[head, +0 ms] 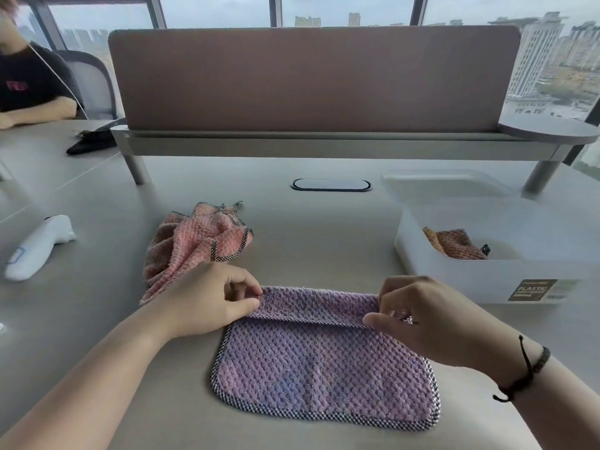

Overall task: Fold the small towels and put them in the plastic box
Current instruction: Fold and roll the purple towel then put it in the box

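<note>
Purple towel [321, 368] lies flat on the table [97, 319] near the person, far edge turned over toward them. Left hand [207, 300] pinches the fold's left corner, right hand [418, 316] pinches its right corner. Crumpled pink towel [194, 245] sits just behind the left hand. Plastic box [487, 277] at right holds an orange towel [454, 243].

At the upper left of the frame, a seated person in a black shirt [29, 79] is cut off by the top and left edges. The right hand [418, 323] hides the far right corner of the purple waffle-weave towel [321, 362], whose near right corner lies under the wrist. At right, the translucent white plastic box [487, 271] runs past the frame edge, its wall hides the lower part of the orange-brown towel [457, 244], and the small print on its brown label [532, 290] is too blurred to read.
</note>
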{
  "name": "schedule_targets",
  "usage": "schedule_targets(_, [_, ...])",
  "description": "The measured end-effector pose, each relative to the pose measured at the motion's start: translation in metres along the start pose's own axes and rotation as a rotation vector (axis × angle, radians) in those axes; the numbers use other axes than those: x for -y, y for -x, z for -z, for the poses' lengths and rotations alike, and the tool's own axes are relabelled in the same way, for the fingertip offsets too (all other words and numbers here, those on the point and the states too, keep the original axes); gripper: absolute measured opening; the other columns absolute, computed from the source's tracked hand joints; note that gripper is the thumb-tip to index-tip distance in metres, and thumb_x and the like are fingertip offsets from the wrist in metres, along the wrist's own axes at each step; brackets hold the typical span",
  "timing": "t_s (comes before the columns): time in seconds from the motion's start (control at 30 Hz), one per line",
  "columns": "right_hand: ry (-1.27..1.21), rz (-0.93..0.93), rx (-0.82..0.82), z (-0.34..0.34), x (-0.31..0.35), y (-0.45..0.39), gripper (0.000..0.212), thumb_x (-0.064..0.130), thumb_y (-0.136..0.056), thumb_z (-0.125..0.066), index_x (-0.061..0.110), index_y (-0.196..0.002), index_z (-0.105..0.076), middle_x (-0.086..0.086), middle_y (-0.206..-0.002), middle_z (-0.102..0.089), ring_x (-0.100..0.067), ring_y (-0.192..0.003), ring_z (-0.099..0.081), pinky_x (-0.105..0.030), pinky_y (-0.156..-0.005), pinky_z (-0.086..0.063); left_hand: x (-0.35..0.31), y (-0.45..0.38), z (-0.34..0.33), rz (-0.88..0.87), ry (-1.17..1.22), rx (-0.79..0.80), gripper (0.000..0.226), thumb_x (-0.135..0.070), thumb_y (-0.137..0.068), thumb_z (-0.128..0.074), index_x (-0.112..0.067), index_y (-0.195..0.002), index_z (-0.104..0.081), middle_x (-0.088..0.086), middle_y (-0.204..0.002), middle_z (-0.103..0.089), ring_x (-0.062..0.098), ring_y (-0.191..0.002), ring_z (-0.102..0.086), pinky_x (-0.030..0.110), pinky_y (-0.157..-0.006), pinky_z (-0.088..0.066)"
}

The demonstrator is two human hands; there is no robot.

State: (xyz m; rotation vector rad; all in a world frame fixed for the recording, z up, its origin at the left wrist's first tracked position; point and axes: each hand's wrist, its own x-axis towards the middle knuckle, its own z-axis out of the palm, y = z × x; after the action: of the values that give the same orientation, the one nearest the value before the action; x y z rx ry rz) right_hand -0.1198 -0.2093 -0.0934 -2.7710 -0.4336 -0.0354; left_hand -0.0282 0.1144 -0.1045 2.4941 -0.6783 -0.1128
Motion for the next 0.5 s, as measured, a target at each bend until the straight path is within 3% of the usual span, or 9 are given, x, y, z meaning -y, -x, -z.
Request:
schedule_targets(0.1, [0.025,-0.018,-0.023,-0.004,0.002,-0.001,0.031,0.057,-0.088,-0.057,0.031,-0.073,-0.065,0.022,-0.088,-0.057,-0.001,-0.073,-0.059,-0.026,-0.067,-0.051,0.0,-0.001,-0.004,-0.023,-0.084,-0.07,0.011,-0.037,-0.082,-0.076,-0.039,-0.092,-0.073,-0.016,-0.078,-0.065,0.002,-0.068,-0.058,0.023,-0.063,-0.05])
schedule_targets(0.17, [0.041,-0.03,-0.02,-0.007,0.002,-0.001,0.02,0.054,-0.088,-0.06,0.035,-0.09,-0.068,0.025,-0.101,-0.057,-0.001,-0.083,-0.06,-0.024,-0.074,-0.051,0.0,-0.002,-0.005,-0.031,-0.094,-0.117,0.014,-0.033,-0.084,-0.075,-0.04,-0.095,-0.07,-0.015,-0.078,-0.063,0.003,-0.069,-0.057,0.025,-0.065,-0.049])
schedule_targets(0.33, [0.056,-0.059,0.0,-0.014,0.001,-0.002,0.044,0.053,-0.094,-0.051,0.039,-0.135,-0.053,0.026,-0.139,-0.045,-0.001,-0.12,-0.052,-0.021,-0.1,-0.044,0.003,-0.003,-0.006,-0.001,-0.129,-0.195,0.028,-0.036,-0.086,-0.071,-0.041,-0.113,-0.065,-0.02,-0.107,-0.059,-0.002,-0.061,-0.053,0.025,-0.066,-0.048])
schedule_targets(0.43, [0.089,-0.067,0.048,-0.015,0.001,-0.002,0.056,0.06,-0.094,-0.044,0.039,-0.145,-0.041,0.025,-0.153,-0.031,-0.001,-0.137,-0.038,-0.023,-0.112,-0.034,0.0,-0.002,-0.009,0.017,-0.134,-0.204,0.028,-0.035,-0.088,-0.07,-0.038,-0.115,-0.066,-0.022,-0.089,-0.057,-0.009,-0.058,-0.046,0.014,-0.058,-0.035])
schedule_targets(0.5, [0.1,-0.067,0.06,-0.015,0.002,-0.003,0.06,0.062,-0.094,-0.041,0.037,-0.148,-0.037,0.024,-0.157,-0.026,-0.001,-0.142,-0.031,-0.023,-0.116,-0.029,-0.001,-0.002,-0.01,0.023,-0.12,-0.215,0.026,-0.03,-0.09,-0.069,-0.034,-0.116,-0.067,-0.021,-0.094,-0.062,-0.009,-0.069,-0.052,0.011,-0.064,-0.037])
